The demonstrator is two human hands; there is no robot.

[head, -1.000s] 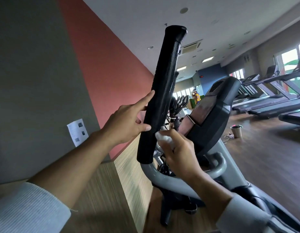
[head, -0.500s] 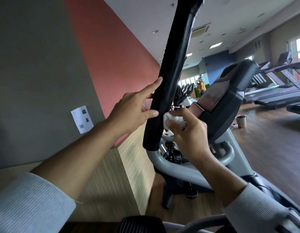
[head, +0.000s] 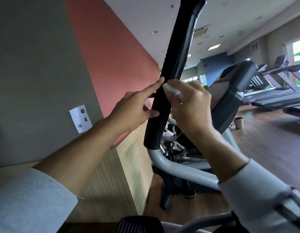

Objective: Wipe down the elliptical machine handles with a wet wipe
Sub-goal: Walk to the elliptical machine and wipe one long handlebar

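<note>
right hand (head: 191,105) presses wet wipe (head: 171,89) against black handle (head: 174,71).

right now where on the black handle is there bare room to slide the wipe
Bare grip runs from above the wet wipe up the black handle to its cap. A shorter bare stretch lies below the left hand. It is crowded mid-grip, where the right hand and left hand meet.

Paper sheet (head: 80,118) on the wall — print too small to read.

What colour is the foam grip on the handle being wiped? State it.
Black, with a faintly textured surface: the foam grip shows clearly in the head view, above the grey metal tube.
</note>
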